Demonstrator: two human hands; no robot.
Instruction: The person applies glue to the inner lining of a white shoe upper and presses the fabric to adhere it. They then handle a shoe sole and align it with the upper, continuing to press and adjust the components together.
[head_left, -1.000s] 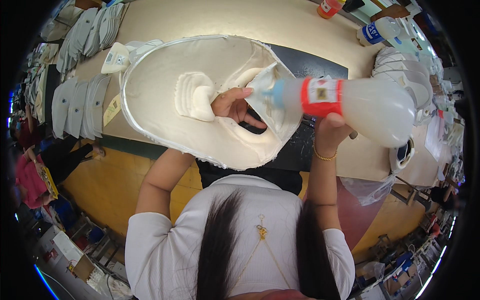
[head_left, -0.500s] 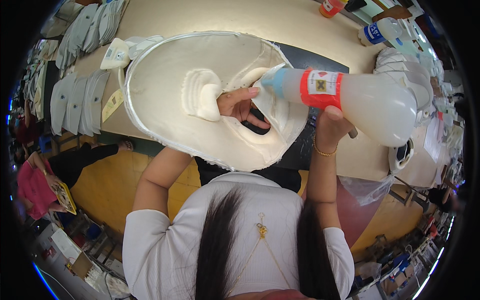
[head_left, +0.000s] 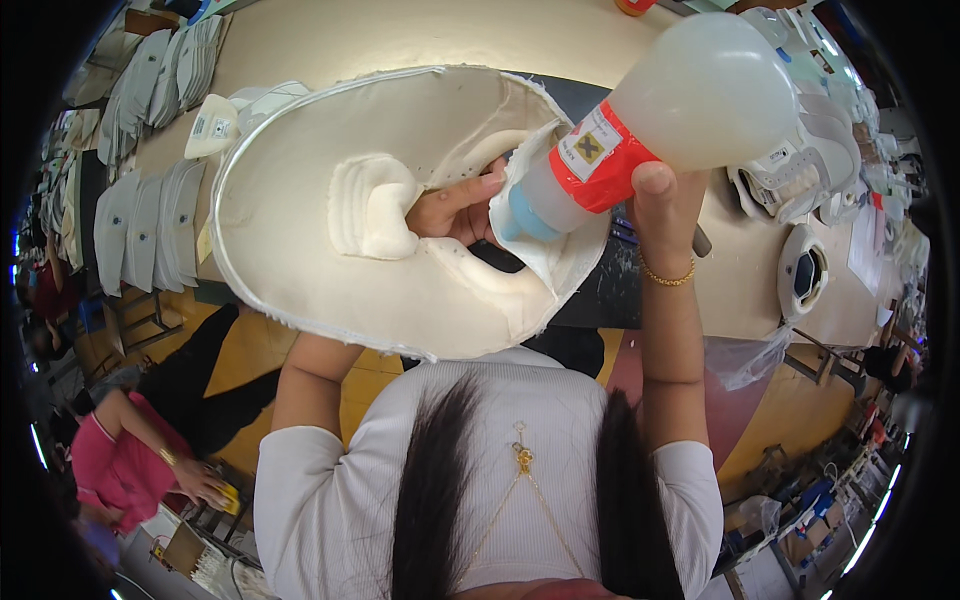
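My left hand [head_left: 455, 208] holds a cream fabric shoe upper [head_left: 330, 260] from underneath, fingers poking through its central opening beside the padded tongue [head_left: 368, 205]. My right hand [head_left: 665, 200] grips a translucent white squeeze bottle [head_left: 690, 95] with a red label and pale blue nozzle [head_left: 520, 212]. The bottle is tilted nozzle-down, and its tip touches the upper's folded edge [head_left: 535, 255] near my left fingers. A gold bracelet [head_left: 668, 277] circles my right wrist.
A tan worktable [head_left: 400, 35] lies beneath, with a dark mat [head_left: 610, 290] under the upper. Stacks of grey cut pieces [head_left: 140, 190] sit at the left; white shoe parts [head_left: 810, 170] at the right. Another person in pink [head_left: 120, 460] crouches at lower left.
The bottle has tipped more steeply, its body rising toward the upper right while the nozzle stays at the upper's edge. The upper shifted slightly left and closer.
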